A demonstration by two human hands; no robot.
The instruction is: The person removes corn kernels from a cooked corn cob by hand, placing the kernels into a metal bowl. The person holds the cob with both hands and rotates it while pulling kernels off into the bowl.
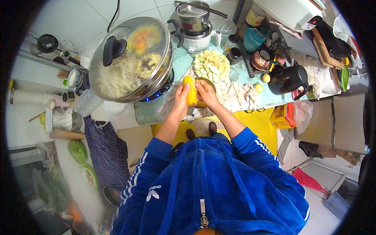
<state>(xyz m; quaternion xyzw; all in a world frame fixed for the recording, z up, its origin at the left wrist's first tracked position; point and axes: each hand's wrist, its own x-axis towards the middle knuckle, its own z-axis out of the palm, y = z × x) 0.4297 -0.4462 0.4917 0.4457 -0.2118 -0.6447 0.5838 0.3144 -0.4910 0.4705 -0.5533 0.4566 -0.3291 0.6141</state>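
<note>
An ear of yellow corn (190,90) stands nearly upright between my hands, above the counter's front part. My left hand (181,98) is closed around its left side. My right hand (206,93) touches the cob's right side with its fingertips; whether it holds loose kernels is hidden. Below the hands sits a metal bowl (214,87) with something yellow in it, partly covered by them. Just behind is a heap of sliced pale green vegetable (212,65). A crumpled patterned cloth (239,94) lies under and beside the bowl.
A large lidded steamer (129,58) stands at the left on a lit cooktop (157,94). Behind are a small white electric pot (196,42) and a dark jar (234,55). A black pitcher (288,79) and two small yellowish round things (258,88) are at the right.
</note>
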